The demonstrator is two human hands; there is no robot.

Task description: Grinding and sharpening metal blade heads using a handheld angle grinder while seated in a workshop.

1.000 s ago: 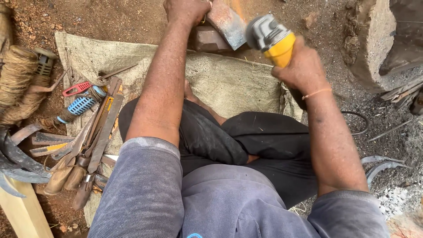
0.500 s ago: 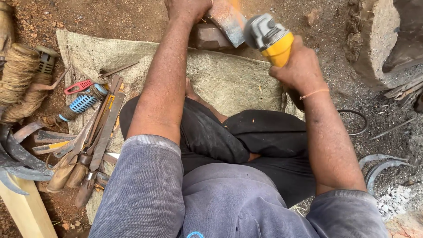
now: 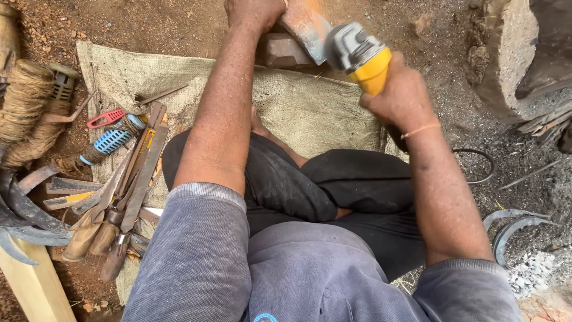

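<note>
Right hand (image 3: pixel 400 95) grip clenched on yellow grinder (image 3: pixel 362 56), left hand (image 3: pixel 253 13) apparently pinning metal blade (image 3: pixel 305 27) just beside it.

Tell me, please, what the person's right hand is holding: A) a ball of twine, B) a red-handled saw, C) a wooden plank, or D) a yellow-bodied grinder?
D: the right hand grips the yellow grinder, its head against the metal blade under the left hand.

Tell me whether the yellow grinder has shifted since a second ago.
Barely. The yellow grinder, gripped by the right hand, sits at the same spot against the metal blade over the brick; small offsets match camera motion.
</note>
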